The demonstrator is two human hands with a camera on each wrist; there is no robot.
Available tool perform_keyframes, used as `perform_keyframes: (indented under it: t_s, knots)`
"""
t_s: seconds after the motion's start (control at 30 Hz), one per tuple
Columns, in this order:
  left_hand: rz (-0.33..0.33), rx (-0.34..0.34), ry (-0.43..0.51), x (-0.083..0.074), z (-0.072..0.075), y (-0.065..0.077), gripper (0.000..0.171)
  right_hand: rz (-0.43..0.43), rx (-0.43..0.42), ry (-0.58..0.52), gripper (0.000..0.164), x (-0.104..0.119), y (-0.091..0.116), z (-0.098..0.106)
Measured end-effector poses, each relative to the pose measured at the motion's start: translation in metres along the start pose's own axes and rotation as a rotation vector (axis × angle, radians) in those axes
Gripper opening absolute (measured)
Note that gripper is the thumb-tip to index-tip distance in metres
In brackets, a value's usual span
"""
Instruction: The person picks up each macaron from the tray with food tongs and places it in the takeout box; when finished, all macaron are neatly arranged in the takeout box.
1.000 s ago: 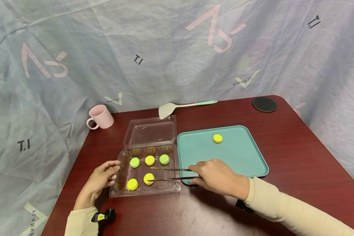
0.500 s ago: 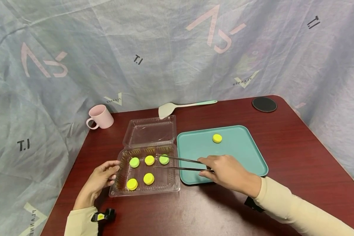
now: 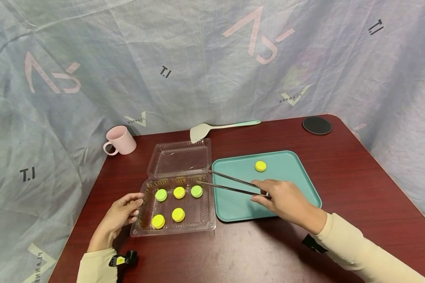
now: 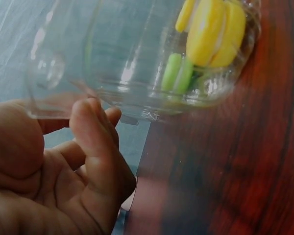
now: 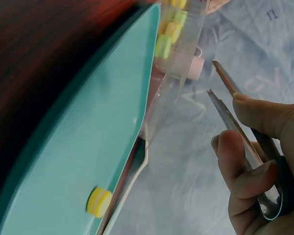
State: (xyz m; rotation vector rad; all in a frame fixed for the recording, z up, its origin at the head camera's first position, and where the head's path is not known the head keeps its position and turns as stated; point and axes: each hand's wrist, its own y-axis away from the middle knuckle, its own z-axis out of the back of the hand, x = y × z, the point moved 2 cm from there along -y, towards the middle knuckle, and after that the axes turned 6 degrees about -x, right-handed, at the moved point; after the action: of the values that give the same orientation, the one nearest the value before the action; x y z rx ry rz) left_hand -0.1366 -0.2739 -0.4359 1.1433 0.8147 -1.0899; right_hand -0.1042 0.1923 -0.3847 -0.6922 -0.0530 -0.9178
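Note:
My left hand (image 3: 118,216) pinches the left rim of an open clear plastic container (image 3: 198,215), as the left wrist view shows its thumb and fingers at the edge. Inside lie several macarons: a green macaron (image 3: 161,195), a yellow macaron (image 3: 179,192) and another green macaron (image 3: 196,191) at the back, with two yellow macarons (image 3: 178,214) in front. Metal tongs (image 3: 233,189) are gripped in my right hand (image 3: 287,202) above the teal tray (image 3: 233,210). Their tips are spread, with nothing between them, over the container's back right corner. One yellow macaron (image 3: 260,166) sits on the tray.
Behind the container its clear lid (image 3: 180,157) lies folded back. A pink mug (image 3: 122,140) stands at the back left. A pale spatula (image 3: 200,131) lies along the back edge, and a round black coaster (image 3: 317,125) is at the back right.
My right hand has moved right and back with the tongs, whose tips left the front yellow macaron and passed over the right green one. The left hand and the macarons stay put.

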Motion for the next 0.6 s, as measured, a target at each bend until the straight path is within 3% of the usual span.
perform_keyframes:
  t_s: [0.6]
  knots:
    - [-0.006, -0.004, -0.010, -0.001, 0.000, 0.000, 0.038, -0.154, 0.010, 0.072, 0.037, -0.027, 0.027, 0.018]
